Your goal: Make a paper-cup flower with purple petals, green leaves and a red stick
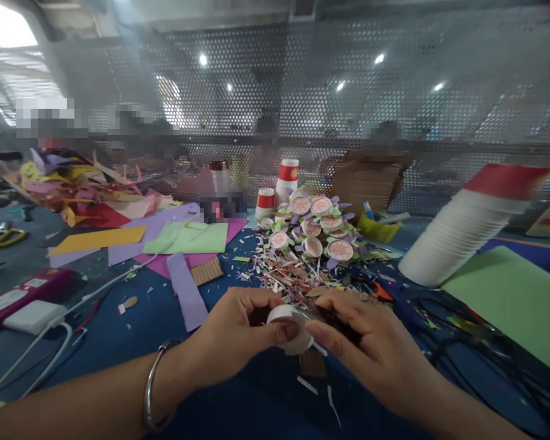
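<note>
Fingers of the left hand (224,337) pinch closely on a short, round white paper ring (296,346), apparently steadying it, in front of the heap of red-printed white paper discs (311,247). The right hand (373,342) curls beside the ring; its grip cannot be told. Right of the heap, white paper cups (453,235) stand nested, probably saving space.

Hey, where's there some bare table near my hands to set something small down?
Mostly bare blue cloth shows between the white cable and your left hand. Another patch lies nearer you than the white ring, left of the white slivers. Beyond the white ring it's crowded: paper shreds, red-marked discs; farther right, leaning cups.
</note>
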Motion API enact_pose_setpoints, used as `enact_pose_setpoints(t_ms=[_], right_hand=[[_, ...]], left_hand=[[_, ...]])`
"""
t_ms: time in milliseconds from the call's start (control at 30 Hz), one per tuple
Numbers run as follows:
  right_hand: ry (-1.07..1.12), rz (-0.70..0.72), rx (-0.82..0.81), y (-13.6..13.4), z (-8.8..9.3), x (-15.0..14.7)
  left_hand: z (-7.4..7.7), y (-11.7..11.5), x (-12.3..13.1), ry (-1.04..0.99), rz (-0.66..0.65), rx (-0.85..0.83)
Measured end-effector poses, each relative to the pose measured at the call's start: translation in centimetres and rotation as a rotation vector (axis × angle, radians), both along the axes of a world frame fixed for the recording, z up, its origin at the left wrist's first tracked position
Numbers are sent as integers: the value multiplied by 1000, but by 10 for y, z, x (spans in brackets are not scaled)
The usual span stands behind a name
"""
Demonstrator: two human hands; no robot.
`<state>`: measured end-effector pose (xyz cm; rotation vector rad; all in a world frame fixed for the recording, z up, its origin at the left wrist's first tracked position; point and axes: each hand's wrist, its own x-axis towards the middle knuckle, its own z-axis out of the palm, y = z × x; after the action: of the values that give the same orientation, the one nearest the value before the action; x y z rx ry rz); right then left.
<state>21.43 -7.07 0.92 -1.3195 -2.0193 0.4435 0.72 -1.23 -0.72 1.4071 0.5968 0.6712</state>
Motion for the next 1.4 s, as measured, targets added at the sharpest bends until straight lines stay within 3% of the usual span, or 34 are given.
enact_pose_setpoints(t_ms=[133, 267, 400, 533, 700, 800, 900, 1033, 1233, 1400], right_hand=[[34, -132, 7, 5, 7, 14], [-98, -258, -13, 12, 9, 26], [-392, -249, -168, 19, -1, 27], [-558, -234, -195, 20, -13, 26], [-683, -226, -322, 19, -20, 25], [-725, -219, -315, 18, -23, 23], [-755, -229, -251, 16, -24, 21], [-798, -232, -194, 13, -23, 20], [-840, -244, -138, 7, -18, 14], [-916, -272, -127, 3, -12, 7]], left_hand=[[-1, 3, 2, -17, 38, -29], [1, 6, 2, -55, 60, -50], [11, 10, -1, 3, 122, 65], [18, 20, -11, 66, 161, 185], [18, 23, -21, 389, -143, 195], [22, 17, -22, 567, -249, 442], [28, 13, -25, 673, -268, 683], [30, 15, -34, 735, -262, 872], [26, 13, -37, 683, -324, 897], [32, 10, -36, 704, -363, 897]])
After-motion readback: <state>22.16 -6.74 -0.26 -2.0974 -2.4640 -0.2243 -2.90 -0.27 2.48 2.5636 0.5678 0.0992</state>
